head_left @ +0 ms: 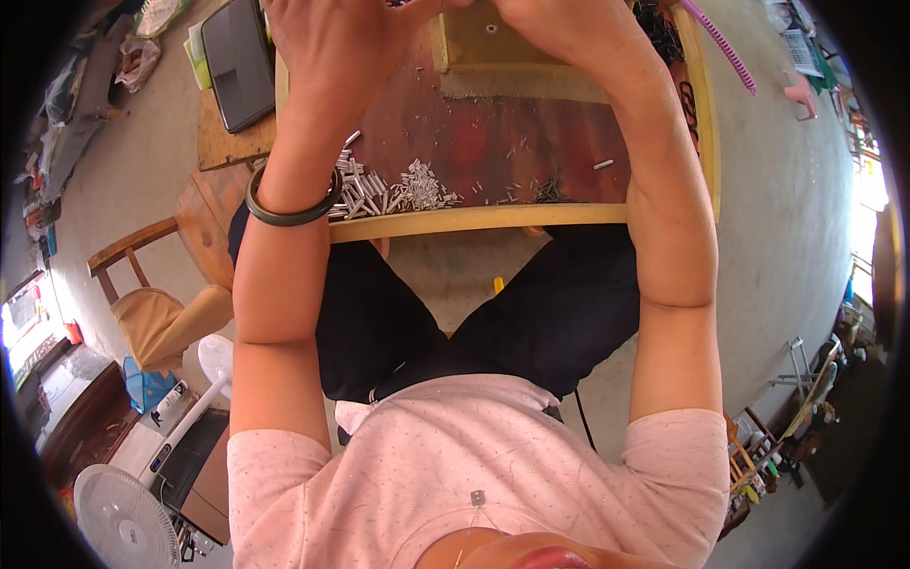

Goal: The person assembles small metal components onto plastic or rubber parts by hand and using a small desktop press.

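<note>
Left hand (pixel 341 43) and right hand (pixel 559 28) raised over counter (pixel 474 221) beyond metal tubes (pixel 389 192); fingers cropped, grip undeterminable.

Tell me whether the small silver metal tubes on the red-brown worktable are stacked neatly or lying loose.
Lying loose: the small silver metal tubes sprawl in a jumbled heap on the red-brown worktable, with strays scattered rightward.

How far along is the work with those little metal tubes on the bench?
Done: cannot tell, no finished lot shows. In hand: left hand and right hand work together at the top edge, fingertips cut off. Left: a heap of small metal tubes lies loose on the workbench.
</note>
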`<state>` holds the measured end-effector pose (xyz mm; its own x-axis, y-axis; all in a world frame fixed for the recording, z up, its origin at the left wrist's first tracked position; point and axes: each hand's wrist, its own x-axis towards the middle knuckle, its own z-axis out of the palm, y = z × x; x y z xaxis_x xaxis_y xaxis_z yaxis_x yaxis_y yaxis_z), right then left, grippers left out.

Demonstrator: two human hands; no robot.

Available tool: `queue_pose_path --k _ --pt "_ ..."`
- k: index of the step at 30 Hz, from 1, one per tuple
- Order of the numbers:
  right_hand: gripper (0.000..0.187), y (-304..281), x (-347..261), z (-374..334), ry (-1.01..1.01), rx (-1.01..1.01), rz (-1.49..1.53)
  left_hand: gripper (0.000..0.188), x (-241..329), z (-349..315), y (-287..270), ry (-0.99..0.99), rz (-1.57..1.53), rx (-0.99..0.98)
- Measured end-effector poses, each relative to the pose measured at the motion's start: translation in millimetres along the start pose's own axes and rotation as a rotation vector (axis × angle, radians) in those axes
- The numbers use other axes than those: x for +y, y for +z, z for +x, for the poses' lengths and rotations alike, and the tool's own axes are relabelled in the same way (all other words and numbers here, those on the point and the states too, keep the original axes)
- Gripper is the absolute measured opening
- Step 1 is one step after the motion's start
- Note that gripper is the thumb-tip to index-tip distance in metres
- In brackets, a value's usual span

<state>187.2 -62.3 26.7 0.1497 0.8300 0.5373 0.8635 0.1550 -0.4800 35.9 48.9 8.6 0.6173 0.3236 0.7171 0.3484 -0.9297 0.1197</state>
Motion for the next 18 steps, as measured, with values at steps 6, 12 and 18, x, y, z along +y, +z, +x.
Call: queue_pose_path --k 6,12,18 --pt "0.045 -1.0 -4.6 1.6 0.043 -0.037 -0.001 0.056 -2.6 0.0 0.0 -0.008 -0.014 -0.004" --pt "0.046 5.2 7.5 0.9 0.016 -0.038 0.078 0.057 -4.6 -0.2 7.4 -0.014 0.067 0.031" --pt "0.047 -0.9 -1.0 3.0 0.052 -0.053 0.051 0.057 -2.7 2.5 3.6 -0.033 0.051 -0.02"
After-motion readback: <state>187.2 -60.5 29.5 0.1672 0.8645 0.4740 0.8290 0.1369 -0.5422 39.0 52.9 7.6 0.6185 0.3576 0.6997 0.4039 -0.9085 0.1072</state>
